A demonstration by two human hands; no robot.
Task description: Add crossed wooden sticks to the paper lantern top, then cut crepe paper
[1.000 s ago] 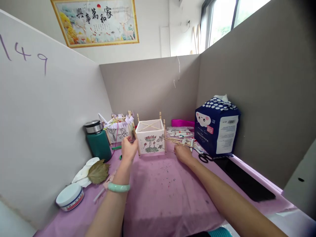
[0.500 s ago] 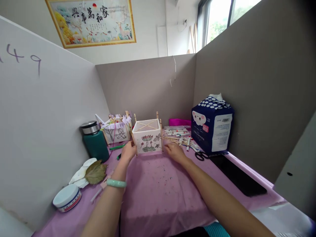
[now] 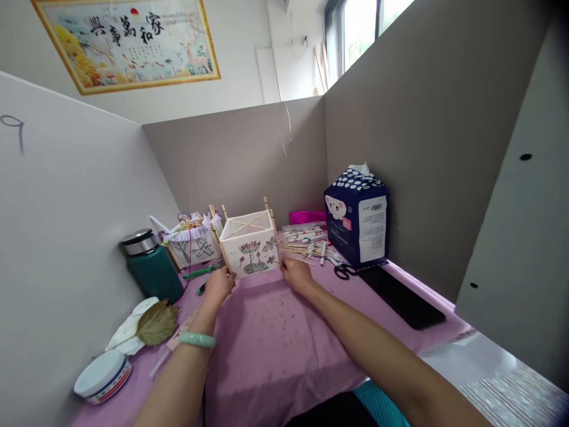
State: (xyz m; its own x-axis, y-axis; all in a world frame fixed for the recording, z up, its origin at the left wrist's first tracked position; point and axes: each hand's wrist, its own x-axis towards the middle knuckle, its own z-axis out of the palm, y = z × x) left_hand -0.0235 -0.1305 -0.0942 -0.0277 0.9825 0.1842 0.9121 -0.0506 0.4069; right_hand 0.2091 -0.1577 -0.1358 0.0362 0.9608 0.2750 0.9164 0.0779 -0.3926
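Note:
A white box-shaped paper lantern point(image 3: 242, 242) with wooden sticks at its corners stands at the middle of the table. Lotus flowers are drawn on its front face, and thin sticks cross in its open top. My left hand point(image 3: 217, 287), a pale green bangle on its wrist, pinches the lower left corner. At the lower right corner, the fingers of my right hand point(image 3: 297, 274) close around the stick's bottom end. Just left of it sits a second lantern point(image 3: 195, 246) with purple fringe and coloured cords.
A green bottle point(image 3: 153, 273), dried leaf point(image 3: 157, 322) and white round tub point(image 3: 103, 375) line the left side. Markers point(image 3: 304, 234), loose sticks point(image 3: 302, 251), scissors point(image 3: 343, 271), a blue tissue pack point(image 3: 358, 219) and a black phone point(image 3: 402, 295) lie rightward. Grey partitions point(image 3: 240, 160) enclose the table.
My right hand has moved in from beside the lantern to its lower right corner. My left hand has slid lower on the left corner. The view has turned to the right.

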